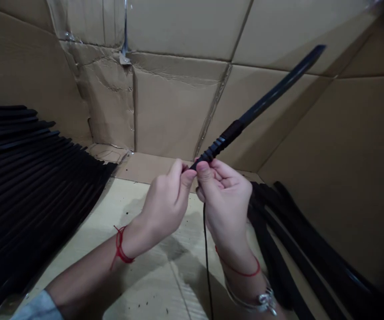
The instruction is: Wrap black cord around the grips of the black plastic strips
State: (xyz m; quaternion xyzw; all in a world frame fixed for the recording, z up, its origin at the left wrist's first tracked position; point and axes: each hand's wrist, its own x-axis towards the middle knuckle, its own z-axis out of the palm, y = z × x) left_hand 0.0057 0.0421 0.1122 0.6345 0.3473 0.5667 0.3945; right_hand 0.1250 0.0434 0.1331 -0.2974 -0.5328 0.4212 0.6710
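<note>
A long black sword [280,86] slants up to the right, its blade tip far from my hands. Black cord [217,146] winds in spaced turns around its handle, below a dark band. My left hand [165,195] is closed, thumb and fingers pinching the lower end of the handle. My right hand [225,191] grips the handle just beside it, thumb on the near side and fingers curled behind. From under my right hand a loose length of thin black cord [206,253] hangs down. What lies between the two thumbs is partly hidden.
A big stack of long black strips [28,186] fills the left side. Several long, slightly curved black pieces [288,240] lie at the right. Cardboard walls [175,106] enclose the pale work surface [145,284], which carries small dark crumbs.
</note>
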